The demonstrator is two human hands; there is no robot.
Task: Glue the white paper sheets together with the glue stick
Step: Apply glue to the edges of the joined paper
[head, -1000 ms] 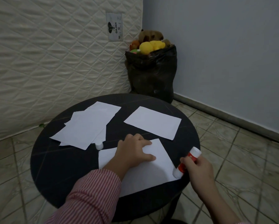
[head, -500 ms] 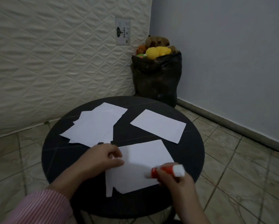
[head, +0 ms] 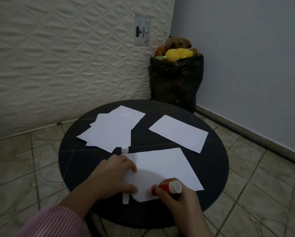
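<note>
White paper sheet (head: 162, 170) lies at lower centre of the table (head: 78, 161), pinned by the left hand (head: 116, 177), fingers spread. Right hand (head: 179, 197) fingers clamp the uncapped glue stick (head: 165, 187), spreading glue; joining the other sheets (head: 112, 129) remains.

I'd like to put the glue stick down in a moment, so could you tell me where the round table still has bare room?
Bare patches on the table: the left edge beside the left hand, the right rim past the near sheet, and the strip between the paper stack and the far sheet. The middle, around the white cap, is crowded.
</note>
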